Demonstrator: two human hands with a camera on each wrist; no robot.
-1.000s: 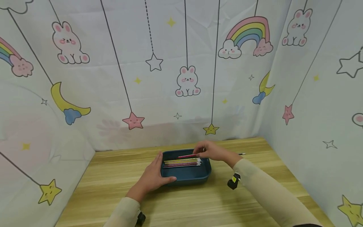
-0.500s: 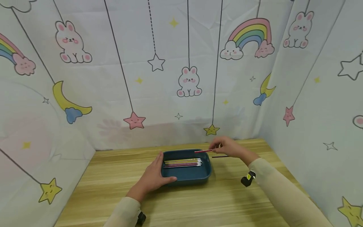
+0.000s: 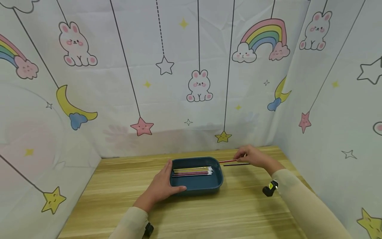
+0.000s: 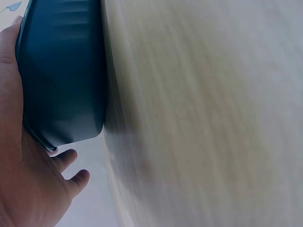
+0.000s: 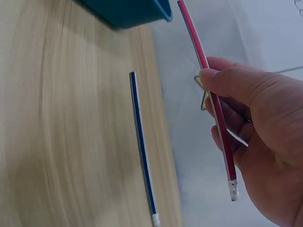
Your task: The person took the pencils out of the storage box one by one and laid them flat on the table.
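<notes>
A dark teal plastic box [image 3: 197, 192] sits on the table, with several striped pencils [image 3: 192, 171] lying side by side in it. My left hand [image 3: 160, 186] rests against the box's left end, thumb along the front rim and fingers stretched along the side. In the left wrist view two fingertips [image 4: 79, 179] stick out past the box corner. Right of the box, my right hand [image 3: 253, 157] pinches a red pencil [image 5: 220, 120] between thumb and fingers, its white eraser end down in the right wrist view. A dark blue pencil [image 5: 142, 142] lies on the table just beside it.
The wood-grain table [image 3: 191, 219] runs back to a white cloth wall [image 3: 167, 99] printed with rabbits, stars and rainbows. Similar cloth walls stand at left and right. A small black wrist camera [image 3: 270, 188] sits at the right sleeve.
My right hand has carried the red pencil from over the box rightward, out past its right end and above the blue pencil. The left hand and the box have stayed in place.
</notes>
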